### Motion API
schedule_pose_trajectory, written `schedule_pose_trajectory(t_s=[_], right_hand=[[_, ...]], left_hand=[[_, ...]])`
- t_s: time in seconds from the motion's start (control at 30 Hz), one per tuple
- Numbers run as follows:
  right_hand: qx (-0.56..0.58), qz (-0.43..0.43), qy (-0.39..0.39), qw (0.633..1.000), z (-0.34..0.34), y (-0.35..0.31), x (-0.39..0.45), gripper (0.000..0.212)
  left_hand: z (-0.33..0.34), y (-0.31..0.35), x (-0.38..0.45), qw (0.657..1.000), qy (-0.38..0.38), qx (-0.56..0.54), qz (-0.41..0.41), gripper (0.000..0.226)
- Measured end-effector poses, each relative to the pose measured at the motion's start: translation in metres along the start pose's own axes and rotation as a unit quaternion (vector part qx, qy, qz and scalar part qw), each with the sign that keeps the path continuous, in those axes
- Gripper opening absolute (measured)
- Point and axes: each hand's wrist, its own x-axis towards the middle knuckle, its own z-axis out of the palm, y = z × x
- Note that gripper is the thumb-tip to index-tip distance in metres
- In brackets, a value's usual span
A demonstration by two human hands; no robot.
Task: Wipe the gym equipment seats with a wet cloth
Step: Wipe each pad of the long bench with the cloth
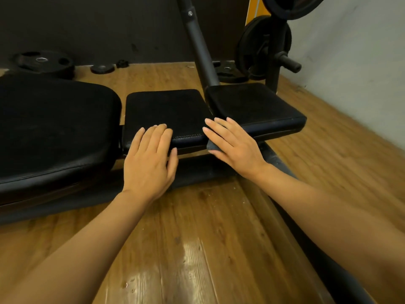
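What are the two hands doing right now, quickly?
Left hand: open, fingers flat on the middle seat pad.
Right hand: open, pressing a grey cloth against the pad's front edge.

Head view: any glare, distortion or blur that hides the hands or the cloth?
Head view: glare only on the wet floor; wide-angle bending at the edges; left hand and right hand sharp; grey cloth mostly hidden under the right hand; black pads lose surface detail.

Glossy wooden plank floor [197, 249], dark back wall [87, 25], pale right wall [350, 40].
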Motion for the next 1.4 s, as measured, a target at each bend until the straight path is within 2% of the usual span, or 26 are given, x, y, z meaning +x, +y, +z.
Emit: schedule_pose_trajectory(t_s=[0.23,0.37,0.57,0.67,0.73,0.97,1.17,1.4], right_hand=[[-0.079,-0.028,0.009,0.996,0.007,0.037,-0.023,0.049],[-0.071,-0.061,-0.012,0.996,0.000,0.060,-0.034,0.066],[-0.097,0.058,-0.005,0.994,-0.011,0.118,-0.091,0.063],[-0.085,0.143,-0.002,0.986,-0.008,0.124,-0.105,0.066],[-0.073,0.168,0.010,0.983,-0.005,0.117,-0.100,0.068],[-0.068,0.031,0.035,0.997,0.016,0.058,-0.042,0.053],[-0.073,-0.071,0.027,0.994,0.005,0.086,-0.055,0.046],[-0.073,0.106,0.007,0.992,-0.009,0.136,-0.106,0.068]], left_hand=[[0.023,0.026,0.024,0.999,-0.016,-0.027,0.028,0.046],[0.035,0.038,0.033,0.999,-0.001,-0.041,0.022,0.045],[0.049,0.063,0.048,0.998,0.018,-0.052,0.030,0.044],[0.057,0.064,0.048,0.998,0.031,-0.035,0.030,0.044],[0.062,0.063,0.046,0.998,0.046,-0.020,0.037,0.043],[0.070,0.064,0.045,0.996,0.082,-0.015,0.040,0.041],[0.065,0.068,0.047,0.996,0.071,-0.038,0.025,0.040],[0.062,0.069,0.046,0.997,0.060,-0.041,0.007,0.041]])
